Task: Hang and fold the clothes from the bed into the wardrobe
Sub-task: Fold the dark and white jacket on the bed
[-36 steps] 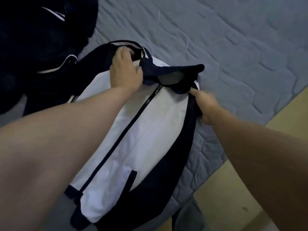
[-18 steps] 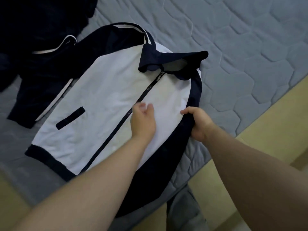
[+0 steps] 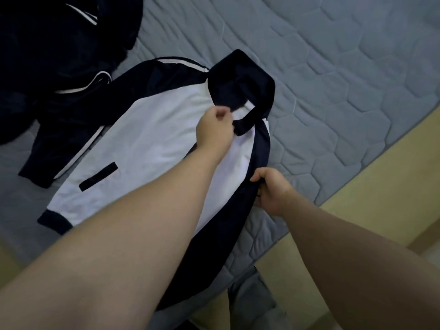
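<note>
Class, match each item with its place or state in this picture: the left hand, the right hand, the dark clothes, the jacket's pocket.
1 left hand
2 right hand
3 dark clothes
4 pocket

a heaped top left on the mattress
b at the collar of the jacket
c grips the jacket's navy side edge
d navy slit on the white front

Pairs: 1-b, 2-c, 3-a, 4-d

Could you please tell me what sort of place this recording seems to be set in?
Most likely a bedroom: a grey quilted mattress, a white and navy jacket spread on it, and more dark clothes heaped beside that.
</note>
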A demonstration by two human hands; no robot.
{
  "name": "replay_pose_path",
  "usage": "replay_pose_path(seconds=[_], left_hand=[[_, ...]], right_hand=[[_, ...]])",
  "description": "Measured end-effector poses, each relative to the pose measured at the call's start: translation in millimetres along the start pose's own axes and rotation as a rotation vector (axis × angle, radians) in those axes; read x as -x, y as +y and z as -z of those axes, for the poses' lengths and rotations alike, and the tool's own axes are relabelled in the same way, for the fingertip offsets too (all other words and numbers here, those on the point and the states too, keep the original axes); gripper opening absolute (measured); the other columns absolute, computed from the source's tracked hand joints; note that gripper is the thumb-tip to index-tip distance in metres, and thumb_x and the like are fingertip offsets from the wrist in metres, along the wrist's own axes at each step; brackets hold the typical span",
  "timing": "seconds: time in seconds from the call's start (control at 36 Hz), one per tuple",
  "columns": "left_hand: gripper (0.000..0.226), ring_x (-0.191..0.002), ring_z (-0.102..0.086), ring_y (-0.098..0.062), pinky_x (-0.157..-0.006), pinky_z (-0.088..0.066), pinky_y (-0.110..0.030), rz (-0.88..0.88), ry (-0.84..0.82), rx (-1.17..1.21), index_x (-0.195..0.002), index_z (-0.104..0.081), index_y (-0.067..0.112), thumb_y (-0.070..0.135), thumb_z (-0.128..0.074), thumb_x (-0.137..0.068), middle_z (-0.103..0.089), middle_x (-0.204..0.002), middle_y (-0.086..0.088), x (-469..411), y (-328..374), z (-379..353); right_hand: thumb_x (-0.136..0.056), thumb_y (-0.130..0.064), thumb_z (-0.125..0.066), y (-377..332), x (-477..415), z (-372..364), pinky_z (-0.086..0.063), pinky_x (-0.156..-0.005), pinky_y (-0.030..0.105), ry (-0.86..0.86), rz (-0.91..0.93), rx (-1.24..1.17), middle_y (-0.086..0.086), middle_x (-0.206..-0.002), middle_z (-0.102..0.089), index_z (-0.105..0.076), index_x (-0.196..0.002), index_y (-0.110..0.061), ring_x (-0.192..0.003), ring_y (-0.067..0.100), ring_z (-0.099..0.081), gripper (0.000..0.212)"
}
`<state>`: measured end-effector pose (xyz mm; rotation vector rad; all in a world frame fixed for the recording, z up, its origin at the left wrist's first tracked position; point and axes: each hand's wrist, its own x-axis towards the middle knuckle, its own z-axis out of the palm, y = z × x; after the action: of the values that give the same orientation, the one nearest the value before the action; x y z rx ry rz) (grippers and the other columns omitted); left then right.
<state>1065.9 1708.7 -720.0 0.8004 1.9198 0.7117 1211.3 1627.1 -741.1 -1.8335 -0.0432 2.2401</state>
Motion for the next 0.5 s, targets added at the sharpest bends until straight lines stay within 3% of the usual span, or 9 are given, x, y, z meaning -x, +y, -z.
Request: replay_pose_path(seconds=[0.03,0.08,0.17,0.25,0.31,0.36,0.42,0.5], left_hand=[[0.01,-0.08,-0.062,0.004,-0.071,-0.048,-0.011,-0.031,0.045,-0.069,-0.098,-0.063,0.03,0.024,-0.055,-0.096,-0.065,-0.089,0.016,17,-14,8],[0.012,-0.075,-0.056,0.012,-0.059,-0.038,-0.002,-0.032,0.075,-0.165,-0.084,-0.057,0.035,0.028,-0.056,-0.094,-0.062,-0.082,0.017,53,-40,24],[0.013,-0.071,-0.056,0.011,-0.054,-0.037,-0.004,0.072,-0.026,-0.286,-0.077,-0.055,0.033,0.032,-0.06,-0.089,-0.061,-0.073,0.014,111,-87,47],[0.014,-0.074,-0.061,-0.001,-0.057,-0.042,-0.014,0.185,-0.178,-0.451,-0.079,-0.056,0.034,0.04,-0.067,-0.085,-0.062,-0.079,0.015,166,-139,72],[0.026,-0.095,-0.062,-0.014,-0.074,-0.054,-0.031,0.235,-0.218,-0.619,-0.095,-0.06,0.033,0.049,-0.072,-0.079,-0.062,-0.1,0.011,196,-172,85],[0.064,-0.12,-0.051,-0.022,-0.094,-0.051,-0.042,0.336,-0.269,-0.764,-0.125,-0.054,0.03,0.062,-0.073,-0.073,-0.052,-0.126,0.005,220,-199,94],[0.091,-0.133,-0.037,-0.026,-0.102,-0.043,-0.047,0.441,-0.327,-0.836,-0.144,-0.037,0.027,0.068,-0.072,-0.07,-0.037,-0.144,0.001,239,-218,97],[0.106,-0.138,-0.027,-0.027,-0.104,-0.038,-0.049,0.449,-0.358,-0.923,-0.152,-0.018,0.029,0.063,-0.076,-0.071,-0.019,-0.153,0.0,259,-242,95]], right_hand=[[-0.064,0.0,-0.049,-1,6,-1,-0.044,-0.052,0.028,0.008,-0.018,0.042,0.003,-0.074,-0.058,-0.053,-0.074,-0.015,-0.063,0.021,-0.052,0.018],[-0.057,0.005,-0.044,0,15,0,-0.033,-0.048,0.026,0.019,-0.045,0.118,0.002,-0.066,-0.043,-0.037,-0.064,-0.017,-0.055,0.019,-0.039,0.025],[-0.063,0.015,-0.039,10,23,0,-0.03,-0.045,0.028,0.024,-0.082,0.254,0.005,-0.063,-0.033,-0.028,-0.062,-0.017,-0.053,0.021,-0.032,0.035],[-0.074,0.019,-0.047,20,25,1,-0.031,-0.05,0.03,0.015,-0.134,0.44,0.006,-0.071,-0.038,-0.036,-0.066,-0.015,-0.057,0.02,-0.032,0.037],[-0.08,0.015,-0.055,26,28,-2,-0.03,-0.054,0.03,-0.022,-0.172,0.597,0.007,-0.083,-0.046,-0.046,-0.08,-0.014,-0.066,0.019,-0.038,0.03],[-0.082,0.008,-0.063,34,31,-4,-0.028,-0.054,0.029,-0.015,-0.189,0.677,0.006,-0.095,-0.052,-0.056,-0.094,-0.015,-0.082,0.021,-0.043,0.027],[-0.082,-0.003,-0.072,43,36,-7,-0.028,-0.053,0.027,0.045,-0.164,0.717,0.005,-0.098,-0.058,-0.063,-0.11,-0.014,-0.087,0.019,-0.045,0.032],[-0.078,-0.015,-0.082,57,37,-8,-0.034,-0.045,0.023,0.196,-0.019,0.738,0.001,-0.086,-0.066,-0.063,-0.095,-0.012,-0.069,0.015,-0.057,0.025]])
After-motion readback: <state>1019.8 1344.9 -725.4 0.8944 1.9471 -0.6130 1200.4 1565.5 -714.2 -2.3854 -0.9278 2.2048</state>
